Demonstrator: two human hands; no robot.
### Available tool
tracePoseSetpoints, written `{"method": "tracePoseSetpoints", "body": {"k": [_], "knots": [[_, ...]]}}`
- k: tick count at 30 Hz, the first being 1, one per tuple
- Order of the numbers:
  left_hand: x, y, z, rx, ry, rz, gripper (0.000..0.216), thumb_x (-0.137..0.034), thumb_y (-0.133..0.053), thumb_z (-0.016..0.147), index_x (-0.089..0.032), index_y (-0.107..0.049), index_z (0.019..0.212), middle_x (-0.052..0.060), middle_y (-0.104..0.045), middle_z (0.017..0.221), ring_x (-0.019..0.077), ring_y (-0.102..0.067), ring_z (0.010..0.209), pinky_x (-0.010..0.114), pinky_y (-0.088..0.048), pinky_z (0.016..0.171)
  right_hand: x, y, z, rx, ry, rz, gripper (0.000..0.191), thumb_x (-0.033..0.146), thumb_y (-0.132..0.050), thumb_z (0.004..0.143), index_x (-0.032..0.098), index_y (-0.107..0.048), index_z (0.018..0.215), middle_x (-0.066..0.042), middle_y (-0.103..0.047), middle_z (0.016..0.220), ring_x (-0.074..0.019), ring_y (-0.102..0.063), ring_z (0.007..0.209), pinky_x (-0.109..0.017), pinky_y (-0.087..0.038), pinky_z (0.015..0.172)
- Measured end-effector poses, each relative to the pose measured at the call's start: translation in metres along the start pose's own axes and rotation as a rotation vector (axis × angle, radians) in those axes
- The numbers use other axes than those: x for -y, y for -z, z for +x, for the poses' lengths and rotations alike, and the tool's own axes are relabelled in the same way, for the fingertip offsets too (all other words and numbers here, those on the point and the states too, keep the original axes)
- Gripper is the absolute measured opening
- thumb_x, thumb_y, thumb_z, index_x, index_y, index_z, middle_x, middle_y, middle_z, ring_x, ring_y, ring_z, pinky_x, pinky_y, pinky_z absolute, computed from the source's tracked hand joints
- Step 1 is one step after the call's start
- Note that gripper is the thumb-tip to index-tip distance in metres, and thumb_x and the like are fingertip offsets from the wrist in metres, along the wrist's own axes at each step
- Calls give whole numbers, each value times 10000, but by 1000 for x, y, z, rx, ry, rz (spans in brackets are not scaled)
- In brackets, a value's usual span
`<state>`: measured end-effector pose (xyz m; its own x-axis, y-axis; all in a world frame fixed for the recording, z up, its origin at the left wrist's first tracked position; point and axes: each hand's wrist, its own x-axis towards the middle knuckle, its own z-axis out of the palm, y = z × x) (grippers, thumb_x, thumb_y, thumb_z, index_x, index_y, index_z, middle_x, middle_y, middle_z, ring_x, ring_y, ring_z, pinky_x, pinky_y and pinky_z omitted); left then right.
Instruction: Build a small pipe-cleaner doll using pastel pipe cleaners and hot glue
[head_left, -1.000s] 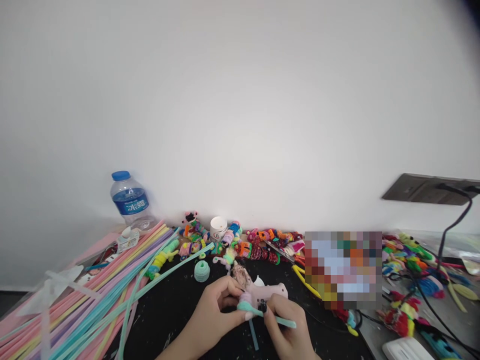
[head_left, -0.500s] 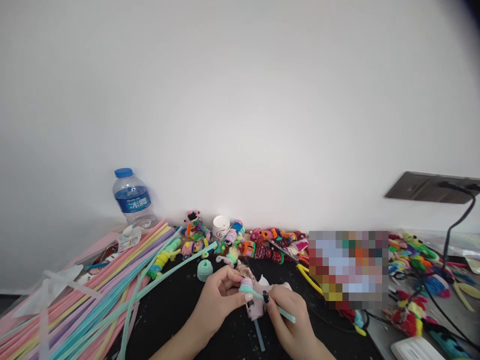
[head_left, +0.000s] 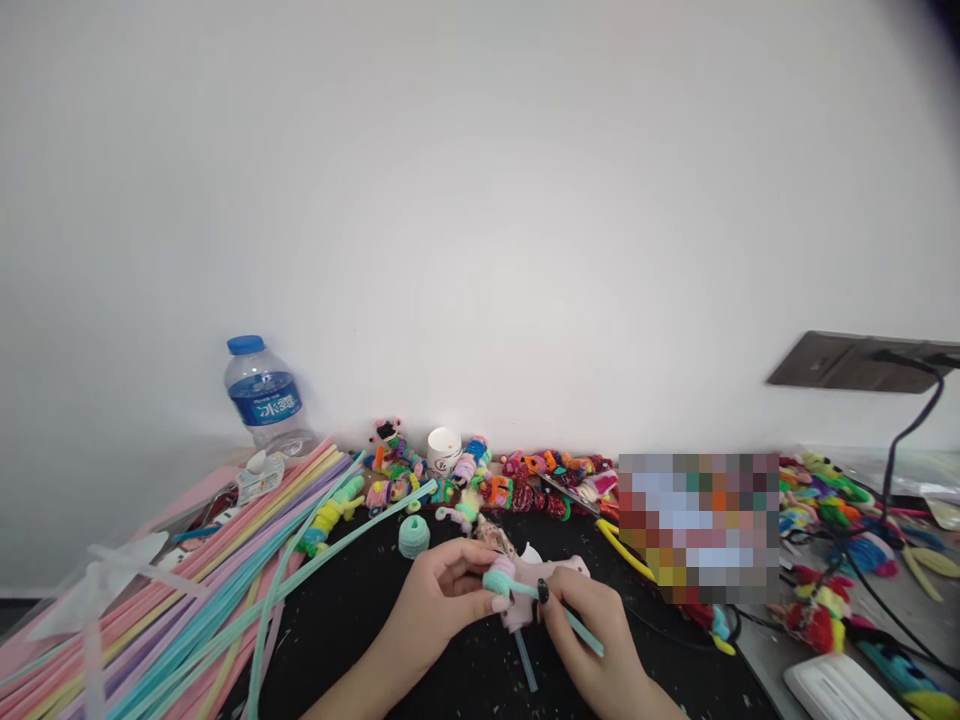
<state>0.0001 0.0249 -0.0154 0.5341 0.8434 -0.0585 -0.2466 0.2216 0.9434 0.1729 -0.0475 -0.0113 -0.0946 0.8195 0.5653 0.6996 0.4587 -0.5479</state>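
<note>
Left hand (head_left: 446, 600): thumb and fingers pinched narrow on a small lilac-and-mint fuzzy piece (head_left: 498, 577), held at their tips. Right hand (head_left: 592, 625): thumb and finger closed on a mint strip (head_left: 523, 590) that ran from the piece across to them; its free end poked out below their grip. A pale pink glue gun (head_left: 534, 572) lay just beyond both sets of fingertips, a translucent stick (head_left: 527, 662) jutting nearer, between the hands. Mint coil (head_left: 413, 538) stood beyond the left fingers, apart.
</note>
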Motion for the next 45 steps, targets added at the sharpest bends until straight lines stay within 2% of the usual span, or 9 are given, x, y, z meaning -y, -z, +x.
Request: {"method": "tracePoseSetpoints", "body": {"k": [4, 10, 14, 18, 22, 29, 36, 45], "knots": [[1, 2, -1, 50, 35, 18, 296, -180, -795, 544, -139, -681, 814, 92, -686, 992, 242, -628, 925, 368, -483, 834, 0, 2, 2, -52, -28, -5, 286, 152, -399, 861, 189, -413, 578, 34, -434, 511, -89, -398, 450, -201, -305, 445], [4, 4, -1, 135, 50, 12, 293, -130, -786, 538, -143, -677, 810, 83, -681, 993, 231, -643, 879, 368, -490, 816, -1, 2, 3, -80, -57, -44, 306, 176, -394, 858, 195, -385, 552, 34, -423, 484, -91, -392, 431, -198, -305, 430], [3, 3, -1, 143, 2, 97, 252, -106, -771, 545, -142, -611, 736, 57, -660, 926, 196, -623, 814, 320, -487, 746, -2, 1, 2, -95, -47, -50, 301, 173, -400, 849, 198, -363, 551, 43, -395, 478, -86, -371, 419, -192, -289, 415], [-4, 1, -4, 141, -55, 212, 270, -100, -722, 611, -164, -559, 816, 9, -614, 823, 162, -578, 781, 287, -456, 734, -1, 1, 3, -58, -32, -29, 287, 164, -404, 844, 193, -379, 560, 38, -417, 492, -85, -386, 429, -188, -301, 425], [-9, -1, -8, 162, -133, 252, 220, -111, -646, 700, -189, -535, 874, -3, -556, 849, 158, -539, 815, 282, -435, 762, 1, 1, 3, -25, 1, -21, 269, 143, -404, 838, 189, -399, 573, 34, -429, 504, -83, -399, 437, -187, -309, 435], [-10, -3, -11, 158, -205, 409, 67, -151, -577, 768, -189, -544, 813, 0, -486, 833, 153, -495, 794, 257, -407, 738, 3, -2, 1, 35, 50, -40, 262, 129, -393, 837, 190, -407, 582, 32, -426, 511, -85, -390, 439, -197, -298, 434], [-8, -3, -11, 166, -180, 368, 50, -189, -566, 786, -195, -541, 829, -2, -481, 822, 153, -483, 787, 257, -401, 738, 5, -2, 0, 50, 58, -50, 264, 127, -388, 836, 191, -379, 580, 34, -399, 515, -83, -375, 445, -201, -283, 437], [-6, -5, -11, 187, -134, 252, 87, -250, -558, 813, -198, -505, 859, -9, -467, 831, 146, -457, 797, 265, -392, 757, 10, -1, 2, 106, 65, -25, 230, 115, -383, 829, 192, -404, 613, 26, -443, 533, -92, -416, 465, -197, -314, 457]]}}
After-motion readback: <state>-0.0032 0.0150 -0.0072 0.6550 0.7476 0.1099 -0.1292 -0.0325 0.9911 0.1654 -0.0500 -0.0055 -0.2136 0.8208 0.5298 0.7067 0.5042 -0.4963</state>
